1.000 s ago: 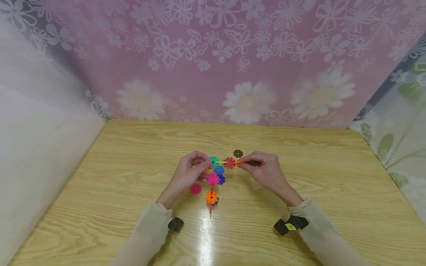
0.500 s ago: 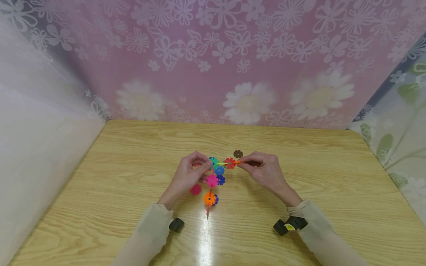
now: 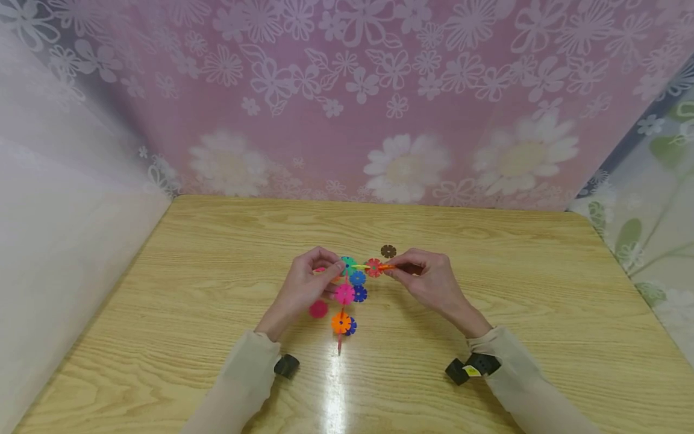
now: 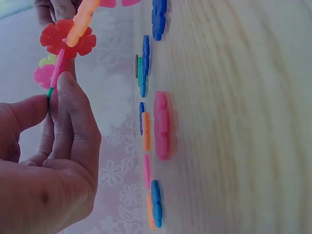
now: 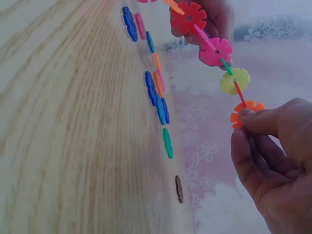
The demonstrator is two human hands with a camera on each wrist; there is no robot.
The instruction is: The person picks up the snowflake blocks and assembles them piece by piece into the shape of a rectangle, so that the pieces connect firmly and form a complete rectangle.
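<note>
In the head view, a linked chain of slotted discs hung over the middle of the counter [image 3: 542,289], its tail, with a pink disc [image 3: 344,294] and an orange tail disc [image 3: 341,323], trailing toward the near edge. Seating such discs well would probably call for holding neighbours square, slot facing slot, and pushing straight, with support close to the joint so that the tail could not twist it. The left hand [image 3: 309,274] pinched a green disc [image 3: 349,264], while the right hand [image 3: 431,274] was clamped on an orange end disc [image 3: 386,266], just beside a red disc [image 3: 373,268]. A brown disc [image 3: 388,251] lay beyond, nearer the far edge. In the left wrist view, the left thumb and fingers met on the green disc, only its thin edge between them, and a loose pink disc [image 4: 161,126] lay flat on the counter. In the right wrist view, the right thumb pressed the orange end disc's face against the fingers; the red disc stood edge-on between it and a yellow disc [image 5: 234,81]. How deep those slots sat could not be told.
</note>
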